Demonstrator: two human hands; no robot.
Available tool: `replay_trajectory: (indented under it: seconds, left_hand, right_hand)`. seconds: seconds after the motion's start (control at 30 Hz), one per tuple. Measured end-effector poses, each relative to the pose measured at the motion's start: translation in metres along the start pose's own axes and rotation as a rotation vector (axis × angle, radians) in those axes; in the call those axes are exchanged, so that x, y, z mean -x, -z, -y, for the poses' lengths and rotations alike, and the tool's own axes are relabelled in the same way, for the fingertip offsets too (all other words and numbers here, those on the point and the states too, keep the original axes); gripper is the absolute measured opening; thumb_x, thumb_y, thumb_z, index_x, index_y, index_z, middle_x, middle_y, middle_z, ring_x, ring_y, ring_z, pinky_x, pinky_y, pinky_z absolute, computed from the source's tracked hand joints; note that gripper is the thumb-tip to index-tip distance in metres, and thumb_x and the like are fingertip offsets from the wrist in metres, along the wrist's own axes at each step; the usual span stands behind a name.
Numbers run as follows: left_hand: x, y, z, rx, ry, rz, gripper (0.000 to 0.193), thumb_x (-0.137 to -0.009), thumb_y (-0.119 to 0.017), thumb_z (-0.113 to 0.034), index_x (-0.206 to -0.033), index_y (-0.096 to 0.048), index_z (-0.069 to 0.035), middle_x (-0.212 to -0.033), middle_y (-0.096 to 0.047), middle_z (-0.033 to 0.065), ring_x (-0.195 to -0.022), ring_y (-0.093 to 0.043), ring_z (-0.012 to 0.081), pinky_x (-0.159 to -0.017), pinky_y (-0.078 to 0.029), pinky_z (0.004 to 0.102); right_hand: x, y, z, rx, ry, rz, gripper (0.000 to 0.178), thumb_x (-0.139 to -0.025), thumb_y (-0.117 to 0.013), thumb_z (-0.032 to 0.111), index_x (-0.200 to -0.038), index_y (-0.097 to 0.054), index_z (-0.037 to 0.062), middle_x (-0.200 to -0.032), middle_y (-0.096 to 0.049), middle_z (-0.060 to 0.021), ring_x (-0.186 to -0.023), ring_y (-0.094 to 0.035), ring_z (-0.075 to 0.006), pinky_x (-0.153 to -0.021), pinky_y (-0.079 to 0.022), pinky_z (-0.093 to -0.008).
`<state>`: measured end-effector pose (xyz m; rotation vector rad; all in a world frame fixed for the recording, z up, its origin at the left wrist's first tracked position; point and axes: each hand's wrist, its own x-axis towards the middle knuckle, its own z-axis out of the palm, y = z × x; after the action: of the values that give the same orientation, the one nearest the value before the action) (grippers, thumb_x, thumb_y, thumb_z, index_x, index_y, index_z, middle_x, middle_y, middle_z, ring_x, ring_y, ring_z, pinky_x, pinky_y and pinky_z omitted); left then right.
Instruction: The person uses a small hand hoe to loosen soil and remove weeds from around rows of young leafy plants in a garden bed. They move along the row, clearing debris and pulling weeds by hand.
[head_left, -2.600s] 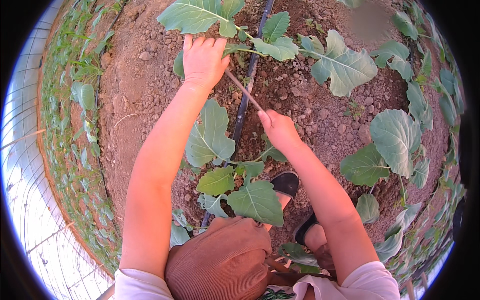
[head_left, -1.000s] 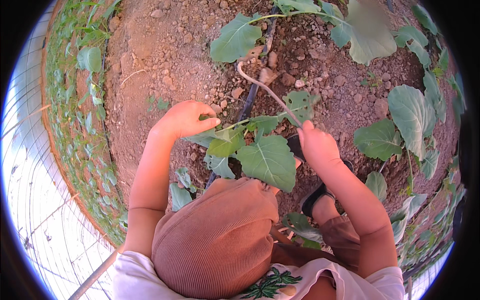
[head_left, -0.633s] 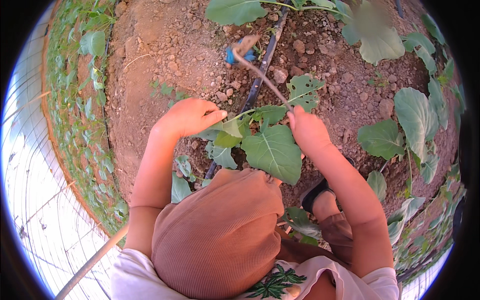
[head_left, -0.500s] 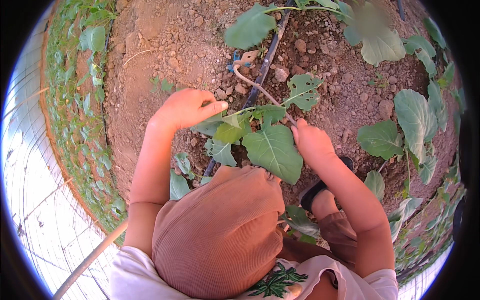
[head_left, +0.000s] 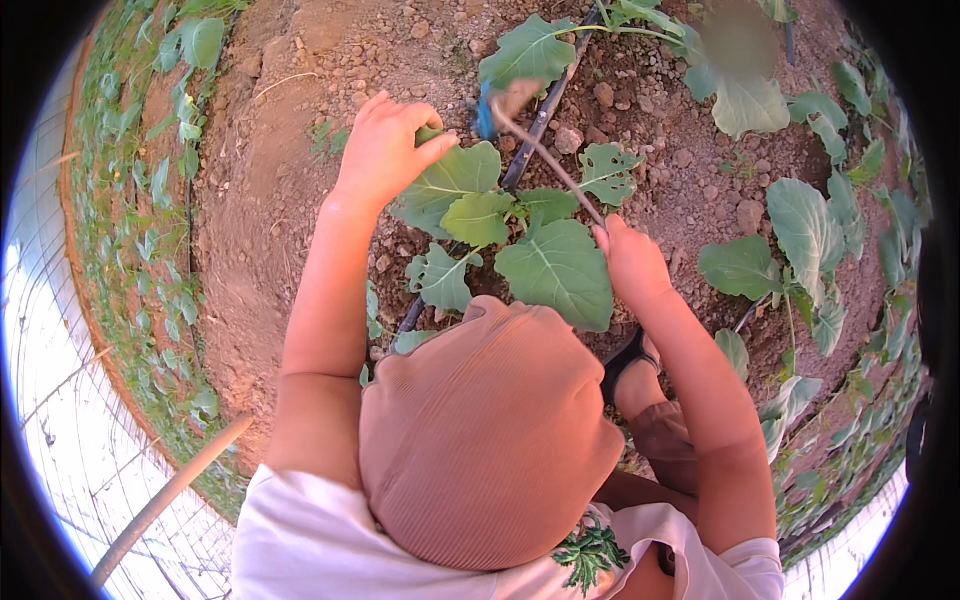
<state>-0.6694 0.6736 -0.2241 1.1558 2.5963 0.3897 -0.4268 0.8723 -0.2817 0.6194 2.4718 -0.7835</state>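
A broad-leaved green plant [head_left: 555, 268] grows from the soil in the middle. My left hand [head_left: 388, 148] is closed at the tip of one of its leaves [head_left: 452, 182], raising it, with the fingertips pinched together. In my right hand [head_left: 632, 258] is the lower end of a hand tool [head_left: 552, 160] with a thin, curved brown stem. Its far end, tan with a blue part, is blurred and rests close to the soil beside the black drip line [head_left: 532, 138]. A smaller leaf full of holes [head_left: 606, 174] lies right of the stem.
A brown corduroy cap [head_left: 490, 430] covers the lower middle of the view. Large-leaved plants [head_left: 815, 235] stand at the right, another [head_left: 530, 55] at the top. Low rows of greens [head_left: 130, 230] run along the left. A wooden pole [head_left: 175, 495] slants at the lower left.
My left hand has moved up and away with the leaf, which now spreads open. The tool's far end has shifted slightly and blurred. My right hand keeps its grip.
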Motion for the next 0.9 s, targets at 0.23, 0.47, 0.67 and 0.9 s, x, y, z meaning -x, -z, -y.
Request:
replay_trajectory:
  seconds: [0.23, 0.47, 0.67, 0.9]
  left_hand:
    - [0.020, -0.017, -0.028, -0.066, -0.215, -0.520, 0.018, -0.075, -0.067, -0.013, -0.092, -0.064, -0.007, -0.087, -0.062, 0.0083, -0.085, -0.058, 0.0275, -0.087, -0.043, 0.0438]
    - [0.022, -0.136, -0.106, 0.150, -0.165, 0.132, 0.060, -0.078, -0.066, -0.024, -0.125, -0.042, 0.005, -0.123, -0.050, 0.0213, -0.118, -0.045, 0.0351, -0.098, -0.041, 0.0404]
    - [-0.024, -0.157, -0.120, 0.157, 0.084, 0.431, 0.069, -0.070, -0.073, -0.034, -0.124, -0.046, -0.001, -0.107, -0.061, 0.0195, -0.102, -0.058, 0.0333, -0.088, -0.047, 0.0405]
    - [0.023, -0.124, -0.065, 0.485, 0.048, 0.180, 0.042, -0.080, -0.069, -0.019, -0.117, -0.056, -0.004, -0.098, -0.067, 0.0079, -0.091, -0.063, 0.0188, -0.080, -0.049, 0.0315]
  right_hand:
    - [0.053, 0.008, -0.031, -0.152, -0.115, -0.247, 0.024, -0.092, -0.051, 0.027, -0.093, -0.047, 0.0040, -0.073, -0.059, -0.0233, -0.070, -0.057, -0.0447, -0.060, -0.045, -0.0504]
    - [0.093, 0.003, -0.065, -0.185, -0.162, -0.459, 0.019, -0.092, -0.053, 0.021, -0.091, -0.050, 0.0024, -0.071, -0.056, -0.0198, -0.065, -0.056, -0.0394, -0.057, -0.044, -0.0414]
    - [0.096, 0.000, -0.088, -0.332, -0.120, -0.547, 0.017, -0.092, -0.054, 0.018, -0.089, -0.049, 0.0025, -0.065, -0.052, -0.0163, -0.056, -0.051, -0.0328, -0.053, -0.044, -0.0371]
    - [0.113, -0.037, -0.109, -0.487, -0.203, -0.328, 0.016, -0.092, -0.053, 0.021, -0.095, -0.051, 0.0052, -0.069, -0.055, -0.0217, -0.065, -0.056, -0.0422, -0.056, -0.045, -0.0428]
